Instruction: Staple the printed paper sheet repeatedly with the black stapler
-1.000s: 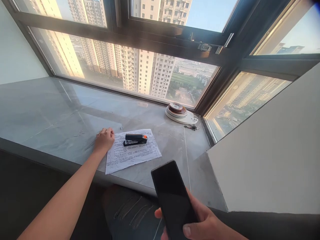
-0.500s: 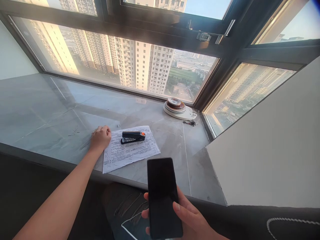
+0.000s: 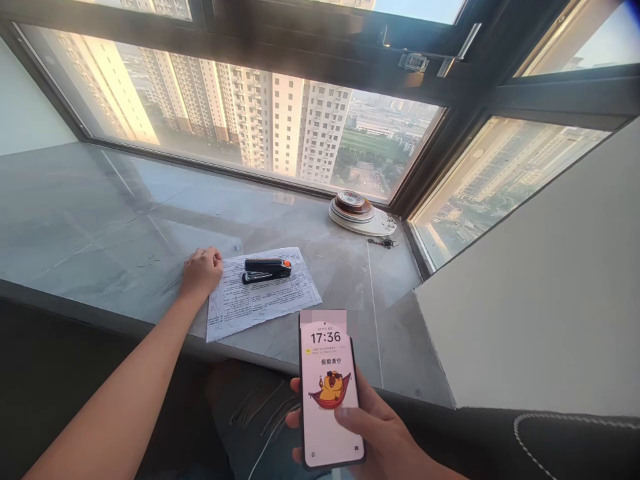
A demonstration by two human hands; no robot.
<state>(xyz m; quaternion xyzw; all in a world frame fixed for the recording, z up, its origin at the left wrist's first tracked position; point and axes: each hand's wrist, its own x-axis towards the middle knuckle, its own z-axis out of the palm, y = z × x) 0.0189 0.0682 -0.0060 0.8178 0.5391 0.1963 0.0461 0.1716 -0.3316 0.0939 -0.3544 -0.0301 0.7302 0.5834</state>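
Observation:
In my right hand I hold a phone upright, fingers wrapped behind it and thumb over the screen. Its screen is lit pink, with the time 17:36 and a cartoon duck in a red hammock. My left hand rests loosely closed on the grey stone sill, against the left edge of printed paper sheets; nothing shows in it. On the paper lies a black stapler with an orange part at its right end. A small metallic piece lies just beyond the paper.
By the window corner, stacked plates bear a round brown-rimmed item. Keys lie before them. A white wall bounds the sill on the right. A white cable and a braided cord hang below.
The phone's dark screen has lit up, and my right thumb has shifted left over it. My left hand, the paper and the stapler stay in place; the view has tilted slightly.

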